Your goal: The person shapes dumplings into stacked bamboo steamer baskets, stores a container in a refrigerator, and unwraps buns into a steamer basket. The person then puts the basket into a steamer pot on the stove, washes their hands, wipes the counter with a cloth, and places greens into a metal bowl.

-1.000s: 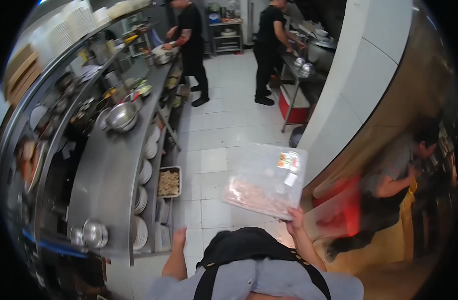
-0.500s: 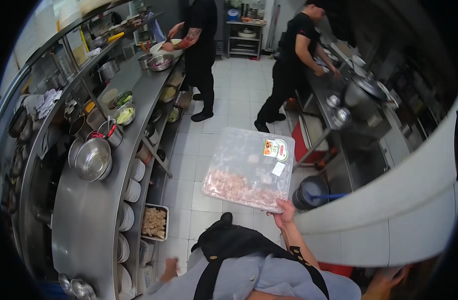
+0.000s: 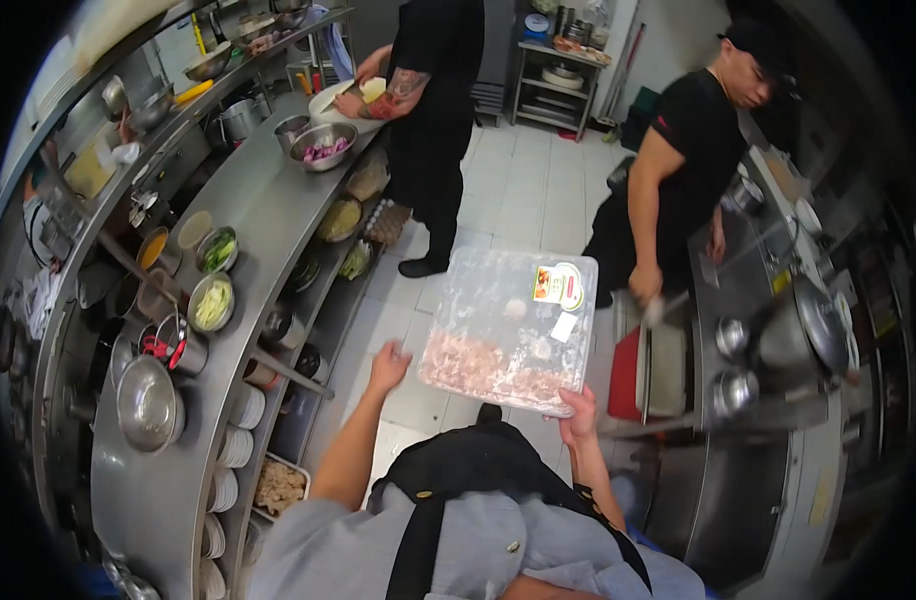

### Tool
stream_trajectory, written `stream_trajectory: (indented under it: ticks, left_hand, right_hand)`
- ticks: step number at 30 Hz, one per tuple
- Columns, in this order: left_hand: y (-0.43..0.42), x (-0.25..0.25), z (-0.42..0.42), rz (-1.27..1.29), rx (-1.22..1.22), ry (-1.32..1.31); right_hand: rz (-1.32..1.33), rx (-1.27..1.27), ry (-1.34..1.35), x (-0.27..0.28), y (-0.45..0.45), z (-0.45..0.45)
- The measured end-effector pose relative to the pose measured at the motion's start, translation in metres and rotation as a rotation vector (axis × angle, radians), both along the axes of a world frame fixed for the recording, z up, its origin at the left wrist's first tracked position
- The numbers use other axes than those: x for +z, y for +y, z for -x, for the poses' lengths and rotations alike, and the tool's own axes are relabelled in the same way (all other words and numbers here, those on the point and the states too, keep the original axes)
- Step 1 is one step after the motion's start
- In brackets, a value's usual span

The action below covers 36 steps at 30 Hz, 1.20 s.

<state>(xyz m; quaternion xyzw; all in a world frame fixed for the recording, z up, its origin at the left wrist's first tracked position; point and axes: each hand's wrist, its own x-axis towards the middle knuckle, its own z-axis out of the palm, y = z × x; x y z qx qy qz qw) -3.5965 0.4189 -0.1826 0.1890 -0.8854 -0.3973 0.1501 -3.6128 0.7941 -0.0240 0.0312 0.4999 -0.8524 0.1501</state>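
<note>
My right hand (image 3: 579, 412) grips the near right corner of a wide, clear plastic food container (image 3: 508, 325) with a lid, held in front of me above the floor. Pale pink pieces, which look like raw meat, show through its near half. On the lid are a coloured label (image 3: 558, 287) and a small white sticker (image 3: 564, 327). My left hand (image 3: 389, 366) is raised just left of the container, apart from it, with fingers loosely spread and nothing in them.
Along the left runs a steel counter (image 3: 223, 215) with bowls, and stacked plates (image 3: 236, 448) below. A co-worker (image 3: 428, 130) works there. Another co-worker (image 3: 668, 170) stands at the right counter near a red cooler (image 3: 628, 375) and a large pot (image 3: 798, 335). White floor tiles (image 3: 528, 180) lie between.
I have moved forward along the aisle with the container. My left hand has risen from low at my side to near the container. The right co-worker has turned, one arm lowered towards the cooler.
</note>
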Motion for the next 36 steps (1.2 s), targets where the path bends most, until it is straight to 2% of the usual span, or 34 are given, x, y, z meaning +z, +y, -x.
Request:
stream_trajectory:
  ticks: [1,2,4,5,6,7,8,9,10,11,13,17,20,21,22,23,24,25,26,27,28,31,36]
  left_hand:
    - [0.005,-0.009,-0.012,-0.086,0.060,-0.233]
    - [-0.002,-0.072,-0.028,-0.216,0.123,-0.416]
    - [0.001,-0.121,-0.082,-0.225,0.215,-0.611]
    - [-0.003,-0.150,-0.106,0.055,0.019,-0.812]
    - [0.014,-0.127,-0.127,-0.026,0.195,-0.849]
    - [0.023,-0.115,-0.143,-0.132,0.196,-0.828]
    - [0.034,-0.140,-0.154,-0.302,0.264,-1.052]
    - [0.045,-0.123,-0.153,-0.311,0.338,-1.060]
    - [0.051,-0.126,-0.146,-0.122,0.319,-1.038]
    - [0.051,-0.129,-0.144,-0.171,0.266,-1.096]
    - [0.036,-0.135,-0.087,-0.181,0.127,-1.140]
    - [-0.028,-0.166,0.128,-0.030,-0.186,-1.094]
    - [-0.071,-0.169,0.377,0.155,-0.393,-1.040]
    - [-0.072,-0.167,0.459,0.234,-0.361,-0.930]
    - [-0.068,-0.156,0.543,0.117,-0.310,-0.962]
    - [-0.060,-0.138,0.629,-0.085,-0.223,-0.919]
    - [-0.051,-0.129,0.708,0.255,-0.389,-0.625]
    - [-0.034,-0.094,0.790,0.013,-0.304,-0.815]
    - [-0.008,-0.033,0.848,-0.126,-0.246,-0.806]
    - [-0.001,-0.041,0.915,-0.044,-0.338,-0.625]
    - [0.018,-0.013,0.966,-0.117,-0.318,-0.621]
    - [0.066,0.064,1.091,-0.134,-0.338,-0.517]
    - [0.085,0.128,1.257,-0.155,-0.331,-0.363]
  right_hand:
    - [-0.001,0.019,-0.020,-0.003,-0.003,0.027]
    - [0.002,0.035,-0.028,-0.006,-0.004,0.057]
    - [-0.036,0.069,-0.085,-0.012,-0.012,0.120]
    - [-0.037,0.077,-0.094,-0.014,-0.016,0.147]
    - [-0.062,0.067,-0.130,-0.016,-0.021,0.175]
    - [-0.088,0.055,-0.162,-0.019,-0.024,0.202]
    - [-0.096,0.055,-0.163,-0.024,-0.027,0.229]
    - [-0.086,0.036,-0.170,-0.030,-0.030,0.256]
    - [-0.076,0.010,-0.181,-0.036,-0.031,0.281]
    - [-0.078,-0.006,-0.186,-0.041,-0.032,0.305]
    - [-0.040,-0.079,-0.160,-0.050,-0.037,0.359]
    - [-0.023,-0.132,-0.093,-0.059,-0.042,0.458]
    - [-0.060,-0.270,-0.100,-0.047,-0.050,0.523]
    - [-0.036,-0.311,-0.098,-0.046,-0.049,0.544]
    - [-0.011,-0.390,-0.104,-0.042,-0.049,0.557]
    - [-0.001,-0.450,-0.104,-0.035,-0.049,0.575]
    - [0.014,-0.509,-0.103,-0.032,-0.045,0.596]
    - [0.050,-0.553,-0.082,-0.036,-0.041,0.618]
    - [0.049,-0.578,-0.079,-0.039,-0.035,0.639]
    - [0.046,-0.627,-0.077,-0.043,-0.029,0.663]
    - [0.046,-0.669,-0.076,-0.047,-0.025,0.690]
    - [0.063,-0.737,-0.060,-0.053,-0.004,0.765]
    - [0.062,-0.741,-0.021,-0.044,0.025,0.930]
